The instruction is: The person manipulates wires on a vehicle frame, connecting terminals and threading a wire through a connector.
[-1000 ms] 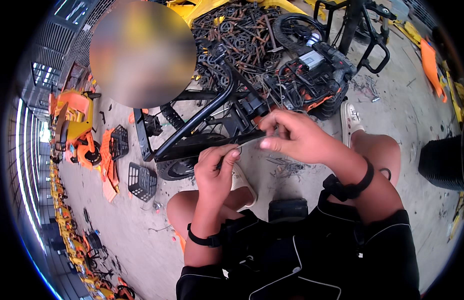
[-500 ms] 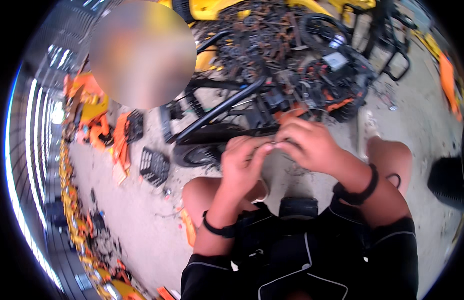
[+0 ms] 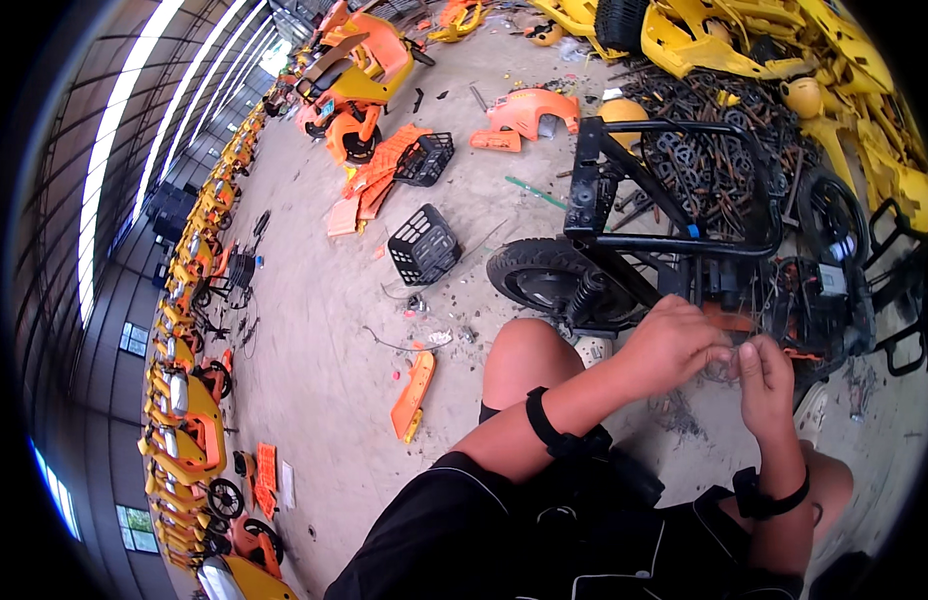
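My left hand (image 3: 677,345) reaches to the right with its fingers closed in a pinch. Close beside it, my right hand (image 3: 765,385) has thumb and fingers pressed together. Between the fingertips is a thin, greyish, wire-like thing (image 3: 721,371), too fine and blurred to name. Both hands hover in front of a stripped scooter's black tube frame (image 3: 597,170). The frame's rear wheel (image 3: 517,272) with its black tyre lies just left of my hands. Dark motor parts and loose wires (image 3: 784,300) sit right behind the fingers.
A heap of rusty metal parts (image 3: 724,150) lies beyond the frame, with yellow body panels (image 3: 874,110) piled at the far right. Two black baskets (image 3: 424,245) and an orange panel (image 3: 414,393) lie on the concrete floor. Yellow scooters (image 3: 189,400) line the left wall.
The view has swung left, so the scooter frame and my hands now appear farther right. My hands stay close together at the fingertips.
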The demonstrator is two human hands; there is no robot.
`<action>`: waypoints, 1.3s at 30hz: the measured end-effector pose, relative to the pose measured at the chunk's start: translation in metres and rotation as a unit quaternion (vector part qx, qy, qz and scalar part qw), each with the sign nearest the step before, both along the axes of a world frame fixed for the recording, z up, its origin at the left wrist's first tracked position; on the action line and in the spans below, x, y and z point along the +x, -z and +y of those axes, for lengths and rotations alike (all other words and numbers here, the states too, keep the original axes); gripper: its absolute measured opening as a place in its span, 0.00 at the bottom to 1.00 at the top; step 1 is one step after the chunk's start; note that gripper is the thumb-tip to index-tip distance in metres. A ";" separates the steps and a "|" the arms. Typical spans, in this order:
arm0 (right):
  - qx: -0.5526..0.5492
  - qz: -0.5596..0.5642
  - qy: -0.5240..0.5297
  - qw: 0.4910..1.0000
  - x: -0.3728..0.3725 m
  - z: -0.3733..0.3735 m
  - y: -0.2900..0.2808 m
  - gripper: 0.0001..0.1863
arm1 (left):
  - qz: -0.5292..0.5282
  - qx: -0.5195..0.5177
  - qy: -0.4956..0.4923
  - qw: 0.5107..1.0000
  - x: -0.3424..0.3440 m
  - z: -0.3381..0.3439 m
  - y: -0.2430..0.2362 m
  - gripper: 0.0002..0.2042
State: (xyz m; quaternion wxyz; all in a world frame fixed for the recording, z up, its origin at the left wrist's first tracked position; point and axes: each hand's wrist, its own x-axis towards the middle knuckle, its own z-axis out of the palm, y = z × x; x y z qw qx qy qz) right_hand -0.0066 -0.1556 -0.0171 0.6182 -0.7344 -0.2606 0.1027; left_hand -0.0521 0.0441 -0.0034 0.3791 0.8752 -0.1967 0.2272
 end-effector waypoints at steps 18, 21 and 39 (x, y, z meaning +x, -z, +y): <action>-0.006 -0.078 -0.010 0.997 -0.005 -0.006 -0.012 0.18 | 0.067 -0.096 0.037 0.992 0.001 -0.002 -0.011 0.04; -0.066 -0.232 0.018 0.970 -0.007 -0.005 -0.024 0.14 | 0.127 -0.164 0.070 0.976 0.002 -0.007 -0.007 0.05; 0.025 0.085 0.055 0.994 0.000 -0.021 -0.005 0.11 | -0.025 -0.021 -0.004 0.999 0.005 -0.028 -0.005 0.05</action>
